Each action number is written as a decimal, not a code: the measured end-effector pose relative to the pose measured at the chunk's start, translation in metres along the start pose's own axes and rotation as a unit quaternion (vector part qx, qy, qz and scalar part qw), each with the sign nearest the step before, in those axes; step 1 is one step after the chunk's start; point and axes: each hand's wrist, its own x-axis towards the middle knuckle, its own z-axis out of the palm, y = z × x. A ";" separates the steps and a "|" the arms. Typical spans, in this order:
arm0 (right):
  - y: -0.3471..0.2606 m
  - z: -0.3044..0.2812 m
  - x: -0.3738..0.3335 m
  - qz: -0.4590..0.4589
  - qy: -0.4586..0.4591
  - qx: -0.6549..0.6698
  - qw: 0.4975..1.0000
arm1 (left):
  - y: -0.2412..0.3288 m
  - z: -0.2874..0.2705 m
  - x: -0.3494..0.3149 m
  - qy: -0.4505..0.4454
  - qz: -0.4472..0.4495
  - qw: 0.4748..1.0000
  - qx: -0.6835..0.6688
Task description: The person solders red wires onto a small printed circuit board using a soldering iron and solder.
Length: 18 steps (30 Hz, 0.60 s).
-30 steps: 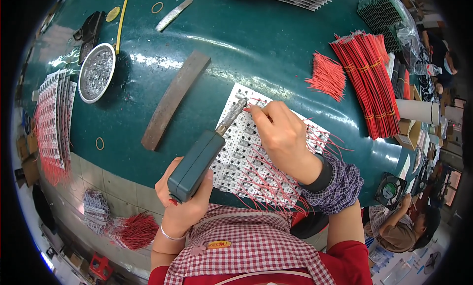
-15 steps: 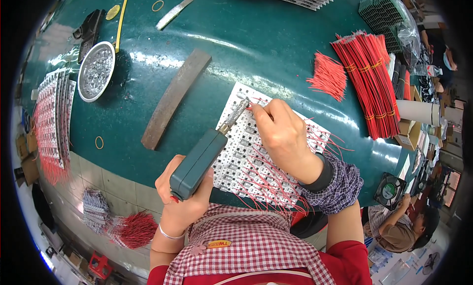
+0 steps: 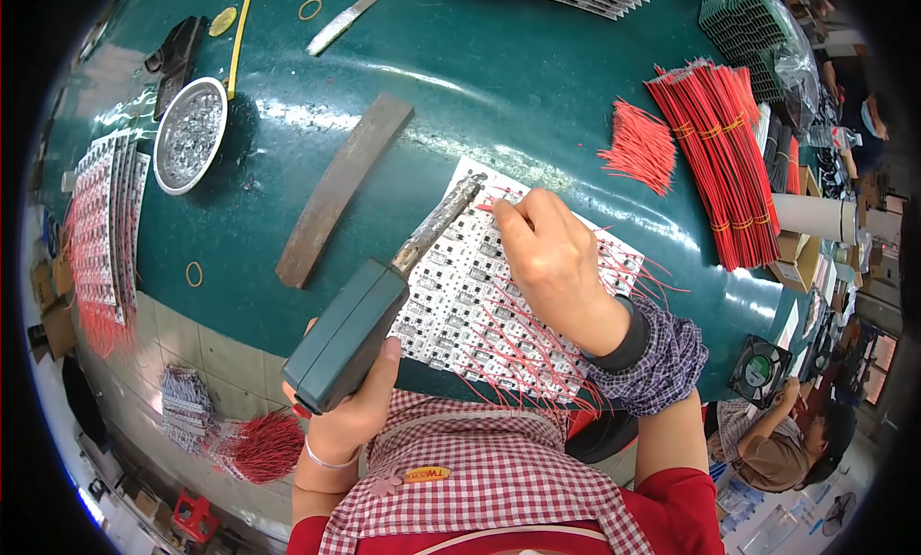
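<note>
A white circuit board panel with dark components lies at the table's near edge, many thin red wires trailing from its right and lower parts. My left hand grips the dark green body of a soldering gun. Its long metal tip reaches up over the panel's top left corner, where contact with the board cannot be made out. Above the panel's upper part, my right hand is closed in a pinch on a short red wire, its end near the gun's tip. The fingers hide part of that wire.
A brown bar lies left of the panel, with a bowl of metal bits beyond. Stacked wired panels stand far left. Red wire bundles and a loose pile lie right. Another person sits at lower right.
The soldering gun's body has swung down and left with my left hand, and its tip has shifted slightly up and left. My right hand stays nearly in place, still pinching the wire.
</note>
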 end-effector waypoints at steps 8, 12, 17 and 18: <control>0.004 0.000 -0.003 -0.023 0.020 -0.010 0.999 | 0.000 -0.002 0.002 -0.035 0.114 0.990 0.077; 0.002 -0.004 -0.009 -0.040 0.037 -0.001 0.998 | 0.001 -0.004 -0.002 -0.026 0.054 0.997 0.045; 0.003 -0.001 -0.011 -0.029 0.017 0.027 0.999 | -0.003 -0.004 0.000 -0.051 0.103 0.992 0.060; 0.003 -0.001 -0.011 -0.022 0.018 0.036 0.999 | -0.003 -0.003 0.000 -0.051 0.103 0.992 0.060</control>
